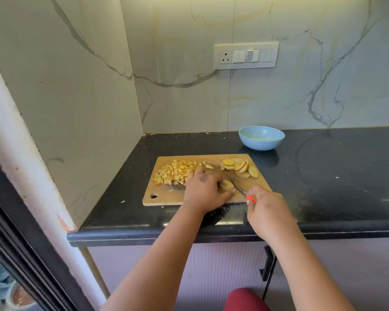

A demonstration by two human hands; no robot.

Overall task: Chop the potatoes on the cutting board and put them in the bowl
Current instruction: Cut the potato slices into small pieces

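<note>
A wooden cutting board (166, 198) lies on the black counter. On its left part sits a heap of chopped potato pieces (175, 171); at its right back corner is a stack of potato slices (240, 168). My left hand (203, 189) holds a potato slice (226, 184) down on the board, thumb and fingers curled around it. My right hand (264, 203) grips the orange handle of a knife (245, 194), whose blade points at that slice. The light blue bowl (261, 138) stands behind the board, with nothing visible inside.
The black counter (335, 176) stretches to the right of the board. Marble walls close the corner at left and behind, with a switch panel (246, 56) on the back wall. A cabinet handle (266, 263) is below the counter edge.
</note>
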